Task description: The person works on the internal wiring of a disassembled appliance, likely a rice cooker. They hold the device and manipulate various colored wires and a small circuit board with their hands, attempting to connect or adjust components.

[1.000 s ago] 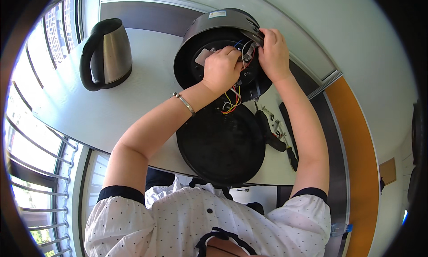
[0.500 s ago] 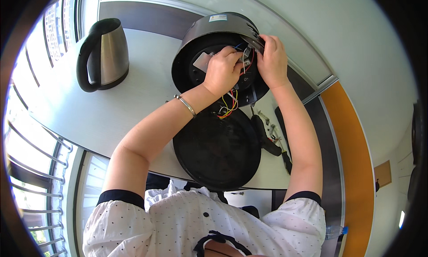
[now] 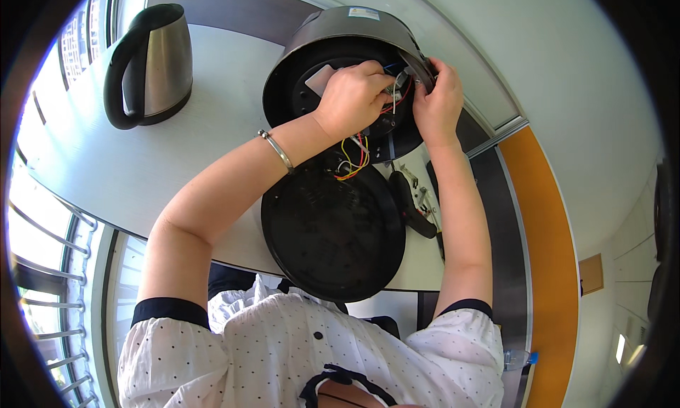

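— What can't you make out inside the round black appliance housing (image 3: 333, 36)?

— The left hand (image 3: 350, 100) covers most of the wiring; the fingertips of both it and the right hand (image 3: 438, 105) are buried among small parts too tiny to identify.

— And the desk (image 3: 177, 160)?

— The black round base plate (image 3: 329, 234) hides its near edge.

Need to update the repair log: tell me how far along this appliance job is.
Done: the round black base plate is off and lies on the table, exposing coloured wires. In hand: left hand and right hand work inside the open black appliance body. Left: the plate is not yet refitted.
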`<state>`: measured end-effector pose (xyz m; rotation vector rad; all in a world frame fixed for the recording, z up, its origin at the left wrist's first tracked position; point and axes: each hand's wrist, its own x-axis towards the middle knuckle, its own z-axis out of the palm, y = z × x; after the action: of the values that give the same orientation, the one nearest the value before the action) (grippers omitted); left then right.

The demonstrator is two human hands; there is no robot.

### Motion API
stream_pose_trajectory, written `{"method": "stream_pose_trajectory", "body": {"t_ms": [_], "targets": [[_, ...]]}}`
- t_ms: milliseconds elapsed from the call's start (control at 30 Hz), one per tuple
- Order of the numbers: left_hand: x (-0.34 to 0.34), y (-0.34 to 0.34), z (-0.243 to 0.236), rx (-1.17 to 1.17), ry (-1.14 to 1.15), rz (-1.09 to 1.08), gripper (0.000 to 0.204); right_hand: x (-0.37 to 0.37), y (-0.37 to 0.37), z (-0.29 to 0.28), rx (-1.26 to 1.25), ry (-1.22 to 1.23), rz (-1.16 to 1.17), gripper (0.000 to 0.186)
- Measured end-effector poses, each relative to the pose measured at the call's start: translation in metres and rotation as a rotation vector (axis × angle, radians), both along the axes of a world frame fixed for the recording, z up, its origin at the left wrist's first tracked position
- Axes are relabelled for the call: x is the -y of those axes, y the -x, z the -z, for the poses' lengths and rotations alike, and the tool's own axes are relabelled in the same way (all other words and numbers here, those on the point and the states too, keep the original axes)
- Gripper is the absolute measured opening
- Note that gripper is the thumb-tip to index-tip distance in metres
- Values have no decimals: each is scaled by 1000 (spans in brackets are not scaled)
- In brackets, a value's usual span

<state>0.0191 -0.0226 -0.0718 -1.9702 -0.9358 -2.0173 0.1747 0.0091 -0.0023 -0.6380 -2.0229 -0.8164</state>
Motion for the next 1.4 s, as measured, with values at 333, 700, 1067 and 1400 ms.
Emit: {"method": "stream_pose_trajectory", "body": {"t_ms": [333, 700, 1067, 1400], "targets": [[8, 5, -7, -137, 77, -47, 24, 8, -2, 11, -93, -38, 8, 44], [16, 8, -11, -205, 33, -45, 25, 11, -4, 22, -215, -46, -50, 48], [9, -10, -13, -113, 2, -51, 20, 1, -12, 25, -265, -45, -75, 45], [0, -21, -1, -27, 8, -59, 14, -3, -21, 33, -305, 89, -29, 36]]}}
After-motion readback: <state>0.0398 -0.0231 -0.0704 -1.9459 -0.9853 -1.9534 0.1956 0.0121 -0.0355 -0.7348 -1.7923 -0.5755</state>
